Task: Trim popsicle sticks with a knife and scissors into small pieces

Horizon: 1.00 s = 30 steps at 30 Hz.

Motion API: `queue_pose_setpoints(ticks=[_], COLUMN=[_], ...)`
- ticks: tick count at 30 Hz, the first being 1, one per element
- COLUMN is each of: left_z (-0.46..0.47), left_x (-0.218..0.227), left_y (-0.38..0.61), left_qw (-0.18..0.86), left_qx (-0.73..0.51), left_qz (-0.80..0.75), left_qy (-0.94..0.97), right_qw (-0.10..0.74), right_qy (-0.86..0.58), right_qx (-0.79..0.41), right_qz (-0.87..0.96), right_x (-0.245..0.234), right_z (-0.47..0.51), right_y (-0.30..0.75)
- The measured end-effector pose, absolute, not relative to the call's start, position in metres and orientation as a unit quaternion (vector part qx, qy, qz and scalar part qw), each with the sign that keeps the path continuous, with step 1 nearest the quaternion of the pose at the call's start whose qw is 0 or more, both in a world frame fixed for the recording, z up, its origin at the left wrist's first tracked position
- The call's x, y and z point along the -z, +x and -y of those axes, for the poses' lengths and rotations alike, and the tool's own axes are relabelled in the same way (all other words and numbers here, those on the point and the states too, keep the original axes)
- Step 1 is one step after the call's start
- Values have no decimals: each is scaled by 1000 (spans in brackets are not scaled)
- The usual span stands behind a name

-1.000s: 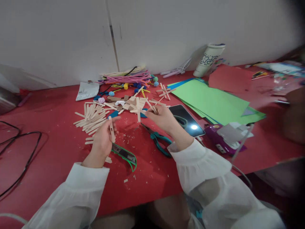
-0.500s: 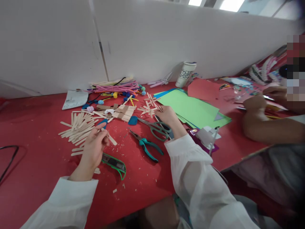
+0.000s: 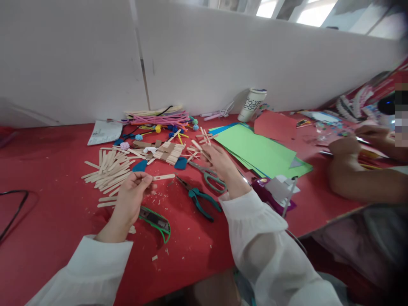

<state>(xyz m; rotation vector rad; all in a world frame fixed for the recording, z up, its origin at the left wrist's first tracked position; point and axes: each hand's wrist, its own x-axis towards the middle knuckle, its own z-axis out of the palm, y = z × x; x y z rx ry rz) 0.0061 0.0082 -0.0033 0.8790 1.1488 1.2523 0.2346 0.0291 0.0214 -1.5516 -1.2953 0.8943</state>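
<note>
My left hand [image 3: 132, 193] pinches one end of a wooden craft stick [image 3: 166, 177], which points right and has a small slot near my fingertips. My right hand [image 3: 220, 163] is closed on another craft stick [image 3: 196, 146], above a small heap of crossed sticks [image 3: 205, 137] that it partly hides. Below my right hand lie grey-handled scissors [image 3: 213, 180], their handles partly covered. Teal-handled pliers [image 3: 199, 199] lie between my hands. A green box cutter [image 3: 156, 221] rests just right of my left wrist. Behind my left hand spreads a pile of loose craft sticks [image 3: 111, 170].
A panel of joined sticks [image 3: 170, 152] lies mid-table beside blue scraps [image 3: 181, 163]. Pipe cleaners [image 3: 159, 118] line the wall. Green paper sheets [image 3: 258, 146], a white cup [image 3: 252, 105] and a purple item [image 3: 277, 197] are to the right. Another person's arm [image 3: 357, 178] rests at far right.
The stick in my left hand has swung from pointing down-right to nearly level. My right hand has turned and shifted slightly left, bringing a craft stick up from the small heap.
</note>
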Motion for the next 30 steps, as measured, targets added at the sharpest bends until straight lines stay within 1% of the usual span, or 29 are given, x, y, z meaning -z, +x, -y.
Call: queue_pose_setpoints(ticks=[4, 6, 8, 10, 13, 15, 17, 21, 23, 27, 30], left_z=[-8, -8, -9, -8, -4, -2, 0, 1, 1, 1, -1], left_x=[3, 3, 2, 0, -1, -2, -2, 1, 2, 4, 4], left_y=[6, 5, 6, 6, 7, 7, 7, 7, 7, 8, 7], left_qw=[600, 610, 621, 637, 679, 705, 715, 698, 689, 673, 656], left_qx=[-554, -568, -574, -569, -536, -508, -490, -487, -492, -508, -541], left_qz=[-475, -469, -468, -469, -456, -439, -428, -426, -425, -422, -416], left_qy=[329, 293, 257, 225, 210, 228, 257, 309, 320, 332, 323], right_qw=[435, 439, 452, 467, 475, 459, 428, 386, 381, 398, 418], right_qy=[-554, -495, -441, -418, -427, -443, -458, -470, -471, -474, -488], right_qx=[-476, -539, -561, -520, -394, -319, -273, -245, -240, -242, -241], right_qz=[527, 521, 535, 580, 661, 701, 730, 755, 758, 747, 727], right_x=[-23, -20, -16, -11, -3, 1, 3, 6, 8, 11, 9], right_z=[-15, -10, -5, 0, 5, 7, 8, 8, 8, 10, 12], right_y=[198, 185, 175, 169, 163, 162, 162, 163, 162, 159, 157])
